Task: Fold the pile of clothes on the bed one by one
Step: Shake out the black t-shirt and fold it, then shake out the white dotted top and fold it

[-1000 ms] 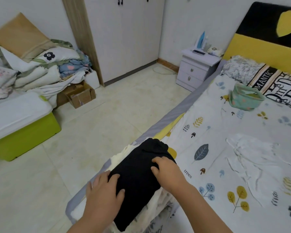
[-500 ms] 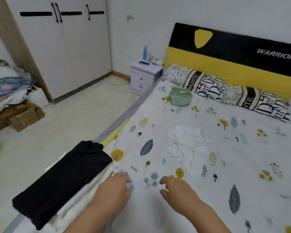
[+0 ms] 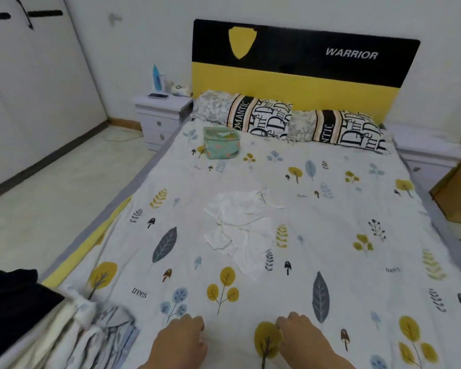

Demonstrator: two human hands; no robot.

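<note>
So the person is done with the black folded garment (image 3: 14, 296). A second ago both hands were pressing on it, and now it's sitting on top of the folded stack (image 3: 72, 334) down at 8 o'clock while the head is swinging round to face the whole bed (image 3: 357, 262). That's one more piece folded, and the next job is probably the white crumpled garment (image 3: 240, 225), lying loose mid-bed at about 12 o'clock from the hands.

The left hand (image 3: 180, 342) and right hand (image 3: 301, 339) are hovering low over the sheet at 6 o'clock, holding nothing. The fingers are looking loosely curled, though the blur is making it hard to say for sure.

Room-wise, there's plenty of open sheet around the white piece for spreading it flat. The stack is sitting right at the left mattress edge, so it could slide floorward if bumped. The teal fabric basket (image 3: 221, 142) is up at 11 o'clock near the pillows (image 3: 288, 121), well apart from the garment.
</note>
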